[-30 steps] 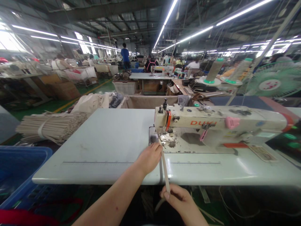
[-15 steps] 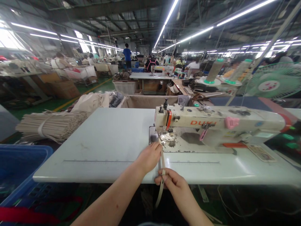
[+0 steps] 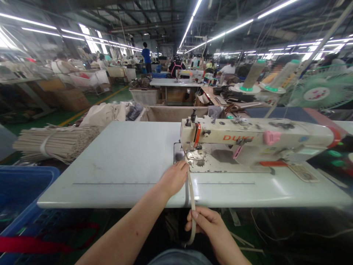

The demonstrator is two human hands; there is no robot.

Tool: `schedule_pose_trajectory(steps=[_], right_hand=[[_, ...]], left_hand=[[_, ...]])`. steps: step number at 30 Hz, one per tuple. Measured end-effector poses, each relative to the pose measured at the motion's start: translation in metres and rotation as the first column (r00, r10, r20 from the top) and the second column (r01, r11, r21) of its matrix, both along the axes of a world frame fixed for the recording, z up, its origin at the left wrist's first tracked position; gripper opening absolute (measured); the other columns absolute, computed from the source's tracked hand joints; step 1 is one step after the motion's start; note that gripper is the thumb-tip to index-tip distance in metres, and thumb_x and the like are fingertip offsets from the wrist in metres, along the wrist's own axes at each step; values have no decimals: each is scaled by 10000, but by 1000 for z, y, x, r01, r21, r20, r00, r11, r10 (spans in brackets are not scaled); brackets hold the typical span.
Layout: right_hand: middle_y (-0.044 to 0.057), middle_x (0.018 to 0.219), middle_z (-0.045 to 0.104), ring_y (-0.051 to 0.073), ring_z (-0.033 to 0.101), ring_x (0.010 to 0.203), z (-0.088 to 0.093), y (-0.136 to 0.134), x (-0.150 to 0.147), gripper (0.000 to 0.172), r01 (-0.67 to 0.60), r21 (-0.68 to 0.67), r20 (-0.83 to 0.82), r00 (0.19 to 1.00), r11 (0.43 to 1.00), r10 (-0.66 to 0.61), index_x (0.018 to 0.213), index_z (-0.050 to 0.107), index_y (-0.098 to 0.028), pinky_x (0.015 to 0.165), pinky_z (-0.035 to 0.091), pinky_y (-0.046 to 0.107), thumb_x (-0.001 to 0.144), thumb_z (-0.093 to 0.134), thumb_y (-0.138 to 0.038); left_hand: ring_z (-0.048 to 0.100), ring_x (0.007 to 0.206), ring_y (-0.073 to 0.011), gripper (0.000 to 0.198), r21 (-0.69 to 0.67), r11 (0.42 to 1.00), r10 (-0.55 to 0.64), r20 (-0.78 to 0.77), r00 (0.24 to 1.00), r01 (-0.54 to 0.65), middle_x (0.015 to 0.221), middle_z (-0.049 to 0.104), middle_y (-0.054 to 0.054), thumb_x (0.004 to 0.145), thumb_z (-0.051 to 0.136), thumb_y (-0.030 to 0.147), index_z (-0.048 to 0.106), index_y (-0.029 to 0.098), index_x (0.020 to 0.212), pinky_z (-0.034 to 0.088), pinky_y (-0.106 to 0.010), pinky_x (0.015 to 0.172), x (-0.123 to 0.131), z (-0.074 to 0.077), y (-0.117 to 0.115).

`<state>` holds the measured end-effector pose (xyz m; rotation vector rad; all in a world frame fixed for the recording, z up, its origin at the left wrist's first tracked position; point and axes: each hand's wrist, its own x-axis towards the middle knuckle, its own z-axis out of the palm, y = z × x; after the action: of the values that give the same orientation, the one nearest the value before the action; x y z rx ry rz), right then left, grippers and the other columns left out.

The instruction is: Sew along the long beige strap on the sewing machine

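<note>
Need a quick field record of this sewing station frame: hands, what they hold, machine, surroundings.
left hand: on table, fingertips at strap by sewing machine; grip hidden
right hand: below table edge, pinching strap
strap: beige, runs from sewing machine over table edge to right hand
sewing machine: cream, on table
left side: bundle of strips, blue crate
behind: thread cones, fan
</note>
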<state>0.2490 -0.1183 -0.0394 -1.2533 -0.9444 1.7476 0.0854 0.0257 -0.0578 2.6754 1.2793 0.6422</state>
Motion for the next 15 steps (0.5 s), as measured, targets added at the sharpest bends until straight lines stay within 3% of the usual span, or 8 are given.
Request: schedule_pose_trajectory(steps=[9,15], right_hand=[[76,717,756,194,669,701,1,-2,3,491,1,18,32,999,1000,-2,789,770,-156,699,500,296,804,764,-646],[73,718,757,200,673,713,-2,-1,5,506,-32,9,59,998,999,31,762,762,-169,689,481,288,793,758,-674]], left_hand=[[616,1161,-236,160,14,1000,-20,27,999,20,1247,604,-103,972,490,131,563,194,1100,525,-400,1064,-1,0,0],[566,1283,-249,285,16,999,-29,80,996,28,1313,578,-111,939,506,110,531,210,1205,481,-449,1137,0,-4,5]])
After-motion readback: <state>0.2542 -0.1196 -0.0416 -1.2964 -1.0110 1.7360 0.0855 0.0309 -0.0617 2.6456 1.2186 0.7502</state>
